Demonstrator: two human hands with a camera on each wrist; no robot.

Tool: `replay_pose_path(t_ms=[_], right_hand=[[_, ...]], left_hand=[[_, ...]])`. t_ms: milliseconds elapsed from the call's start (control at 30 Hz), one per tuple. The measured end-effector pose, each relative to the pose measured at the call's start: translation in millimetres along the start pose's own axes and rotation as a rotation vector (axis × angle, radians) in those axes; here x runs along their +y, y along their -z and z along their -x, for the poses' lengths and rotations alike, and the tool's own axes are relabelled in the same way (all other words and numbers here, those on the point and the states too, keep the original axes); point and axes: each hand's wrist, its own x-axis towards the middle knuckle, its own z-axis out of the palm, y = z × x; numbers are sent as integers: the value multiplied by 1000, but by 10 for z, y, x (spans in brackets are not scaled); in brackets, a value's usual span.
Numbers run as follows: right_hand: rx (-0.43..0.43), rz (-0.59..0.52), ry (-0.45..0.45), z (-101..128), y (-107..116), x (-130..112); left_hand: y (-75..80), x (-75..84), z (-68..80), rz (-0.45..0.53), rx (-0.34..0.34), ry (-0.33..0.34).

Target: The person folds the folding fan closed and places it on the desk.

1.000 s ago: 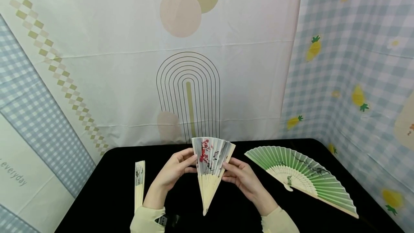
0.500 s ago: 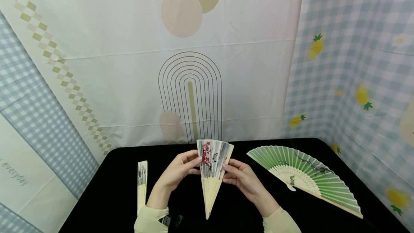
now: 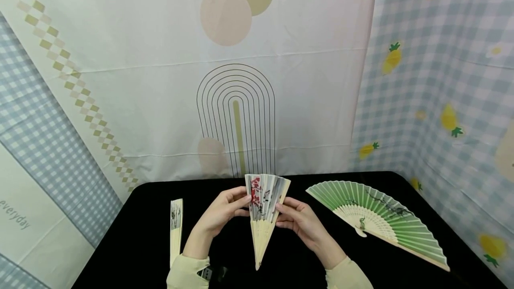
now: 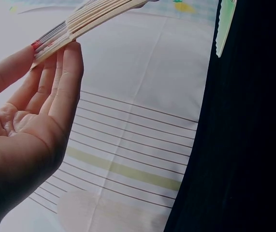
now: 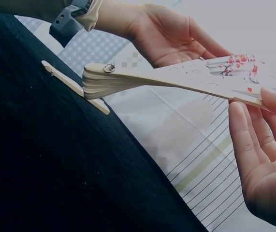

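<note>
Between my two hands is a partly spread folding fan [image 3: 263, 208], grey-white with red blossoms and pale wooden ribs, its pivot end pointing down toward me. My left hand [image 3: 221, 211] pinches its left edge, thumb in front and fingers behind, as the left wrist view also shows. On the other edge, my right hand [image 3: 301, 220] pinches the outer rib between thumb and fingers. In the right wrist view the stacked ribs [image 5: 108, 87] meet at a metal pivot, and the fan is held up off the table.
A folded fan [image 3: 176, 231] lies on the black table [image 3: 132, 235] left of my left forearm. To the right rests a fully spread green fan [image 3: 385, 217]. Patterned cloth [image 3: 305, 101] hangs behind the table, with checked cloth [image 3: 425, 79] along the right side.
The held fan has narrowed slightly, its left edge drawn in toward the right, with my left hand moving along. Both hands keep their pinch. Little differs over the last half second.
</note>
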Motion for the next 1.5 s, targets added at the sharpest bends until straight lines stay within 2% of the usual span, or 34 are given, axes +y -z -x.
replay_pose_path(t_ms=[233,633,933,1500], right_hand=[[-10,-8,2,5,-5,1],[-4,2,-3,-3,-25,28],[-18,2,1,-3,-41,44],[-22,15,-1,12,-53,34]], left_hand=[[-20,3,-11,-6,1,9],[-48,25,-9,-28,-37,30],[-74,30,-12,-38,-4,67],[-53,6,-3,-35,-16,56]])
